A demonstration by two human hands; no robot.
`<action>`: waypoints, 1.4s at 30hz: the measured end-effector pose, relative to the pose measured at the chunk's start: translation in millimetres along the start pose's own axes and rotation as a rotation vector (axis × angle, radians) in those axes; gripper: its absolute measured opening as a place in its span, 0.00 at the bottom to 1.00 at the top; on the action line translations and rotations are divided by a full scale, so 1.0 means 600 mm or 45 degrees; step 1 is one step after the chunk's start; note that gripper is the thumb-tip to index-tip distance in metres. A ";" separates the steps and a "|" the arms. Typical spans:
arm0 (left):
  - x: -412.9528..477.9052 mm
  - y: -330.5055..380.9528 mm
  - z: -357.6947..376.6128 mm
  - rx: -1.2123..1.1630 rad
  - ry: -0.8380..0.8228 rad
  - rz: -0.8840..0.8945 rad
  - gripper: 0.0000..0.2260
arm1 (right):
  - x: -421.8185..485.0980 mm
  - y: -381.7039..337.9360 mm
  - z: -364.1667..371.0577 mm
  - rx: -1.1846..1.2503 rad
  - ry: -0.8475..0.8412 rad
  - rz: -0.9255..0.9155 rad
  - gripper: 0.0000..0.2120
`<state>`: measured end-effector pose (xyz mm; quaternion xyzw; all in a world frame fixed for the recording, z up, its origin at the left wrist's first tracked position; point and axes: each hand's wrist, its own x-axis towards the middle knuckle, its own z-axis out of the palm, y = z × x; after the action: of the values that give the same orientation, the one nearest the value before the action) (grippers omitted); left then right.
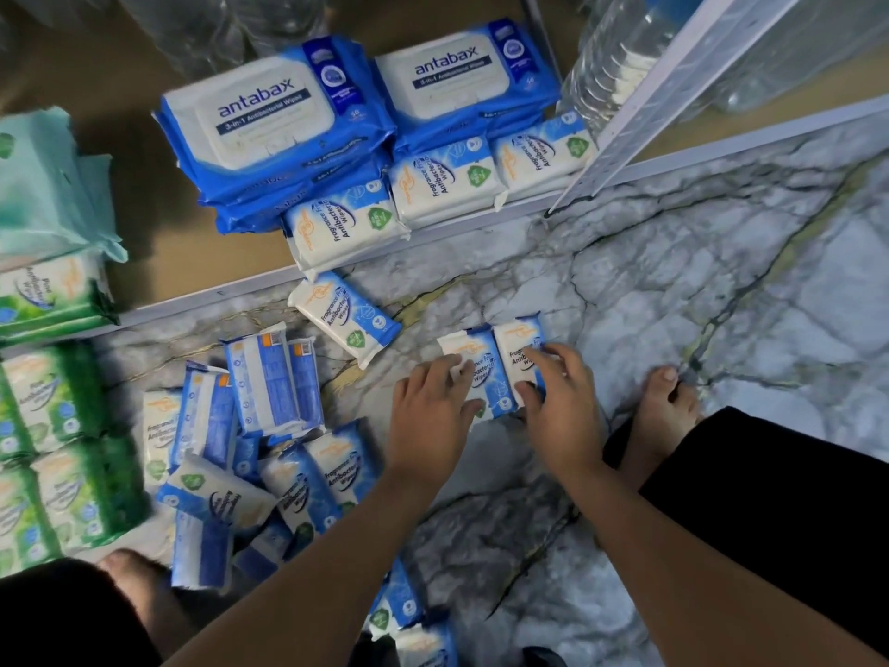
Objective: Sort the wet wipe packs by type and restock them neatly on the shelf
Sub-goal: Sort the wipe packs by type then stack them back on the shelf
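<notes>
We look down on a marble floor [721, 305] that runs up to the white front rail [433, 235] of the bottom shelf. A slanted white shelf post [640, 117] meets that rail at the right. To the right of the hands and up toward the rail the floor lies bare, apart from one loose blue pack [344, 317] lying askew just before the rail. At the left the room is tighter: a jumbled pile of blue packs [250, 454] lies near the left forearm, with green packs [57, 426] beyond it.

On the shelf we see two stacks of Antabax packs [269, 122] side by side. A front row of small blue packs [442, 180] stands along the rail. Bare brown shelf board [144, 243] shows left of the stacks. Water bottles [620, 55] stand behind the post.

Two small blue packs lie side by side on the floor, touching, under both hands. The left hand [428, 406] rests on the left-hand pack [469, 363]. Its fingers are bent over the near corner and its thumb is against the lower edge, so it pinches the pack. The right hand [558, 397] grips the right-hand pack [517, 349], fingers slightly spread across its face and thumb tucked at the near edge. A bare foot [666, 402] stands just right of the right hand.
</notes>
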<state>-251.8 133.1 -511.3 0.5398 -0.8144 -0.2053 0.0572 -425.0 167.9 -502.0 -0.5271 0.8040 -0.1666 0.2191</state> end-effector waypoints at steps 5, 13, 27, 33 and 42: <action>0.081 0.010 -0.003 0.032 0.020 -0.003 0.23 | 0.082 0.010 -0.016 -0.070 0.030 -0.057 0.20; 0.207 0.014 -0.027 0.054 -0.033 0.000 0.21 | 0.212 0.002 -0.039 -0.098 -0.016 -0.058 0.20; 0.120 -0.065 -0.093 -0.047 0.117 -0.073 0.17 | 0.146 -0.057 -0.036 -0.358 0.123 -0.170 0.20; -0.041 -0.150 -0.122 0.033 0.224 -0.389 0.19 | 0.064 -0.159 0.033 -0.306 -0.179 -0.521 0.21; -0.098 -0.224 -0.139 -0.036 0.238 -0.580 0.21 | 0.024 -0.267 0.095 -0.643 -0.641 -0.718 0.33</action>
<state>-86.4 118.7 -481.1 0.7254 -0.6597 -0.1733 0.0921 -275.9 90.5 -473.1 -0.7864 0.5662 0.1149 0.2186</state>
